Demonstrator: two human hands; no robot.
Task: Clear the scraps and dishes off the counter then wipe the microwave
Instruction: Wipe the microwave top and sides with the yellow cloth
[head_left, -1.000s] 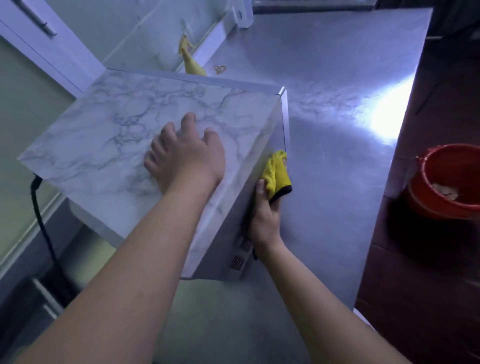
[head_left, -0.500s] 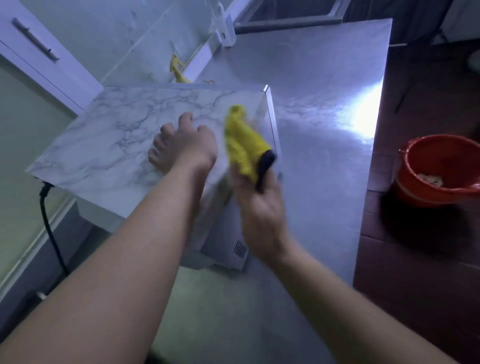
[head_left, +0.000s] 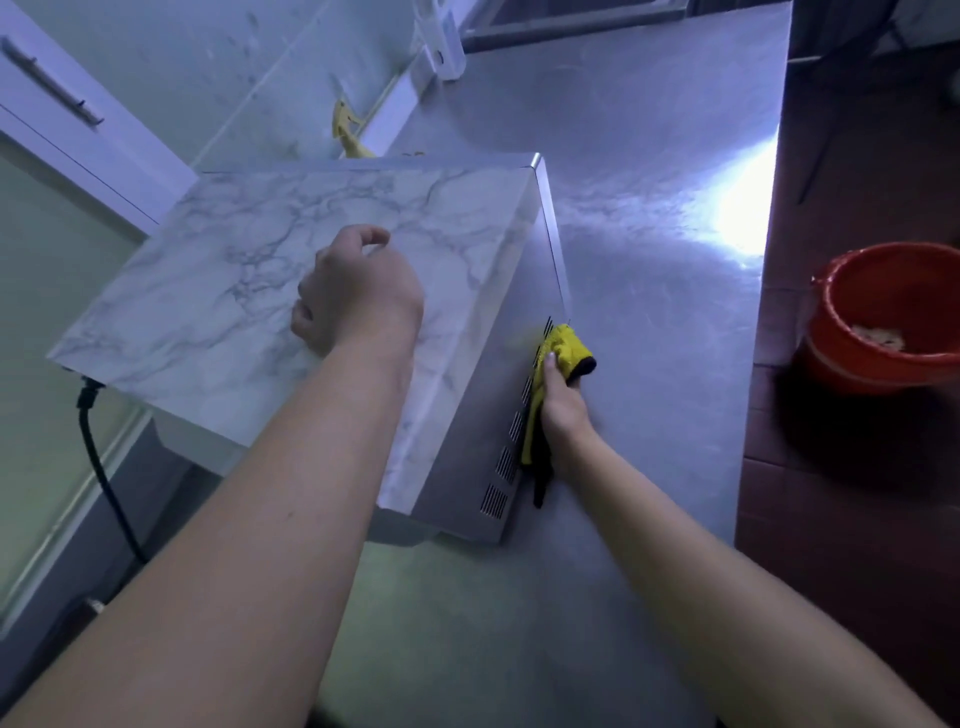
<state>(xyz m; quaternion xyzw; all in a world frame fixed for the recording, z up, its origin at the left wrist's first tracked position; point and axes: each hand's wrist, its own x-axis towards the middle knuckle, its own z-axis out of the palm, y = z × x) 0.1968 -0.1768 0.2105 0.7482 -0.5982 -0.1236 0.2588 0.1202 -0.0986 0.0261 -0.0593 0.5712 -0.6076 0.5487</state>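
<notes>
The microwave (head_left: 218, 291) has a marble-patterned top and a silver side wall with vent slots. It stands on the steel counter (head_left: 649, 156). My left hand (head_left: 358, 291) hovers over or rests on the marble top with its fingers loosely curled, holding nothing. My right hand (head_left: 558, 400) grips a yellow cloth with a black edge (head_left: 566, 345) and presses it against the vented side wall. Part of the cloth hangs down behind the wrist.
A red bucket (head_left: 831, 332) with scraps inside stands on the dark tiled floor to the right. A yellow object (head_left: 345, 132) lies behind the microwave by the wall. A black power cord (head_left: 104, 478) drops at the left. A white cupboard door (head_left: 78, 119) is at upper left.
My right hand came down from the top edge of the microwave, bringing the cloth back against the side wall. My left hand's fingers went from flat on the top to loosely curled.
</notes>
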